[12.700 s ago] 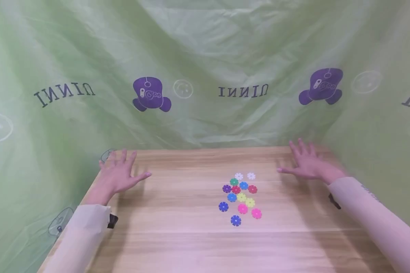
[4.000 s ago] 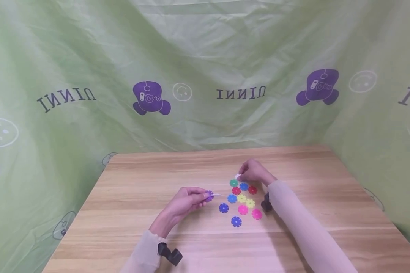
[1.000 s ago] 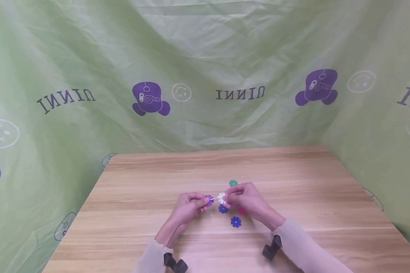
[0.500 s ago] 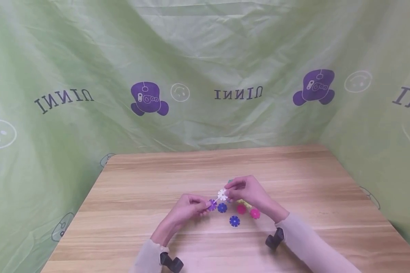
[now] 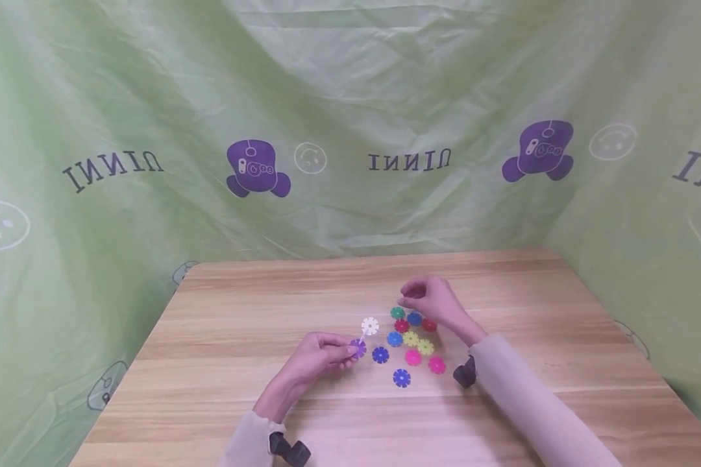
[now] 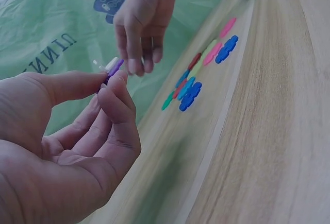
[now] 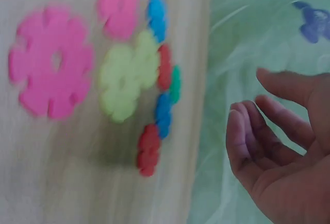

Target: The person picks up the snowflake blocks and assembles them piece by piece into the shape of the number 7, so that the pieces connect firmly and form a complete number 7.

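My left hand (image 5: 311, 360) pinches a purple notched snowflake disc (image 5: 359, 349) between thumb and fingertips, above the table. An edge-on white piece links it to a white snowflake disc (image 5: 370, 325) that stands up and away from the fingers. In the left wrist view, the purple disc (image 6: 116, 67) shows edge-on at the fingertips. My right hand (image 5: 438, 302) hovers just behind the loose discs, nearest the green disc (image 5: 398, 312). Its fingers are loosely bent with a gap to the thumb, and the right wrist view shows nothing held in that hand (image 7: 283, 141).
Loose discs lie flat on the wooden table (image 5: 228, 311): red (image 5: 401, 325), light blue (image 5: 394, 339), yellow (image 5: 425, 347), pink (image 5: 437, 365) and dark blue (image 5: 402, 378) among them. A green printed curtain (image 5: 339, 214) hangs behind the table and along both sides.
The right hand has let go of the white disc and moved back and right, baring the loose discs. The white disc stays joined to the purple piece in the left hand.
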Action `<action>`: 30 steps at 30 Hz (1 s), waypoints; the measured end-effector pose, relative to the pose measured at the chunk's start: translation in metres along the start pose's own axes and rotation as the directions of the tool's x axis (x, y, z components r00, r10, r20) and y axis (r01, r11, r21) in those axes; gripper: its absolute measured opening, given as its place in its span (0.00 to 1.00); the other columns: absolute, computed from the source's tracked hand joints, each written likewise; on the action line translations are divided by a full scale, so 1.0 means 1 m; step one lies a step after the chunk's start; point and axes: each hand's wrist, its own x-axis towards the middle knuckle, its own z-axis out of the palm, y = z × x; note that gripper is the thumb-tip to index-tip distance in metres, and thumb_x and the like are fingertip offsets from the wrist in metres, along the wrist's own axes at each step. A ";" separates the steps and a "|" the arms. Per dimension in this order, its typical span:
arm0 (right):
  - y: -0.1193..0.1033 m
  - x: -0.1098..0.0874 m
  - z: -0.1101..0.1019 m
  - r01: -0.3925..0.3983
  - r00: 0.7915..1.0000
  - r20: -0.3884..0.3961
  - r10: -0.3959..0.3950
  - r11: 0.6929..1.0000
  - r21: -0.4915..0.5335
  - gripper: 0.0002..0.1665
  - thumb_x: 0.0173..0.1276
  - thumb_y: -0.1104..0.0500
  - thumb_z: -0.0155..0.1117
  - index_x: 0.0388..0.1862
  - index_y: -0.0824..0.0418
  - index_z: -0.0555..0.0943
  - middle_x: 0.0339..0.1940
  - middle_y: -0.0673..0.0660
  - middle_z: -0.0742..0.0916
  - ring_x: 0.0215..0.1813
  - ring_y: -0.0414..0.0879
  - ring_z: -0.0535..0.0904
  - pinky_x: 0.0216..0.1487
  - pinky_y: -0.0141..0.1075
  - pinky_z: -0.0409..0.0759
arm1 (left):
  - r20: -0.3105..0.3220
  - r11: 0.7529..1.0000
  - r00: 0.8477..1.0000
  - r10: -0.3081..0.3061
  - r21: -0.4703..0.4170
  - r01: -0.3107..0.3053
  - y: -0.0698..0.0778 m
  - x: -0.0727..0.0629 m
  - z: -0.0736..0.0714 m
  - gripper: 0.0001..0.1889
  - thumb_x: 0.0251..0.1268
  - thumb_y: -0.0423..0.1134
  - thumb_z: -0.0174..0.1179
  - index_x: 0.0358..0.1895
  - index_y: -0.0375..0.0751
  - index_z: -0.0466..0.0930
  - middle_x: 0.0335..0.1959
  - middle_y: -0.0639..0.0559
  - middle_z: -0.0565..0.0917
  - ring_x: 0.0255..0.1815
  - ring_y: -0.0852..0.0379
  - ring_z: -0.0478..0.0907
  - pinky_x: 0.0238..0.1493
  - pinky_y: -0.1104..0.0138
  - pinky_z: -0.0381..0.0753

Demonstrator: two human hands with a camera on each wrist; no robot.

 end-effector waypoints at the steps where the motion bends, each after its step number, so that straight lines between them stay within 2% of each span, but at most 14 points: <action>1: 0.002 0.003 0.001 -0.004 1.000 0.009 0.005 1.000 -0.016 0.18 0.69 0.59 0.75 0.53 0.67 0.86 0.45 0.60 0.92 0.47 0.49 0.88 0.54 0.43 0.89 | 0.001 1.000 1.000 0.001 0.000 -0.001 0.000 0.000 0.000 0.14 0.67 0.33 0.68 0.52 0.30 0.86 0.39 0.50 0.93 0.37 0.61 0.86 0.47 0.68 0.89; 5: 0.010 0.012 0.007 -0.017 0.998 0.058 0.022 0.996 -0.083 0.18 0.67 0.58 0.76 0.52 0.66 0.87 0.45 0.60 0.91 0.46 0.49 0.86 0.54 0.45 0.88 | 0.001 1.000 1.000 0.004 -0.013 -0.004 -0.002 0.002 -0.001 0.15 0.68 0.32 0.67 0.54 0.29 0.85 0.40 0.50 0.93 0.36 0.62 0.86 0.45 0.69 0.88; 10: 0.019 0.018 0.013 -0.054 0.993 0.094 0.064 0.993 -0.104 0.20 0.62 0.56 0.81 0.49 0.65 0.88 0.44 0.60 0.91 0.45 0.50 0.86 0.55 0.48 0.88 | 0.004 1.000 1.000 0.006 -0.019 -0.006 -0.002 0.003 -0.002 0.15 0.68 0.32 0.67 0.54 0.29 0.85 0.43 0.48 0.93 0.37 0.62 0.86 0.46 0.69 0.89; 16: 0.022 0.024 0.020 -0.093 0.989 0.104 0.105 0.990 -0.108 0.17 0.59 0.56 0.83 0.44 0.62 0.89 0.41 0.57 0.91 0.41 0.48 0.85 0.50 0.43 0.87 | 0.008 1.000 1.000 0.003 -0.026 -0.003 -0.004 0.004 -0.003 0.15 0.68 0.33 0.67 0.55 0.29 0.85 0.42 0.49 0.93 0.37 0.62 0.86 0.47 0.69 0.89; 22: 0.021 0.029 0.024 -0.122 0.986 0.097 0.133 0.986 -0.116 0.14 0.60 0.58 0.82 0.41 0.61 0.89 0.40 0.56 0.90 0.42 0.48 0.83 0.48 0.41 0.86 | 0.006 0.999 1.000 0.007 -0.044 -0.006 -0.004 0.005 -0.003 0.17 0.69 0.32 0.67 0.56 0.26 0.83 0.43 0.49 0.93 0.36 0.63 0.86 0.46 0.71 0.88; 26: 0.021 0.030 0.023 -0.089 0.991 0.094 0.098 0.991 -0.101 0.13 0.58 0.61 0.82 0.38 0.61 0.86 0.36 0.56 0.88 0.40 0.48 0.81 0.44 0.38 0.83 | -0.010 0.999 1.000 0.008 -0.041 -0.009 -0.003 0.005 -0.003 0.17 0.69 0.32 0.67 0.57 0.26 0.83 0.44 0.47 0.93 0.37 0.63 0.86 0.46 0.71 0.88; 30: 0.019 0.028 0.023 -0.020 0.997 0.067 0.025 0.998 -0.062 0.11 0.59 0.64 0.80 0.36 0.61 0.85 0.34 0.56 0.88 0.37 0.47 0.82 0.43 0.36 0.83 | -0.034 0.999 0.999 0.007 -0.032 -0.008 -0.001 0.003 -0.005 0.17 0.69 0.32 0.67 0.57 0.27 0.83 0.46 0.46 0.93 0.39 0.62 0.87 0.47 0.70 0.89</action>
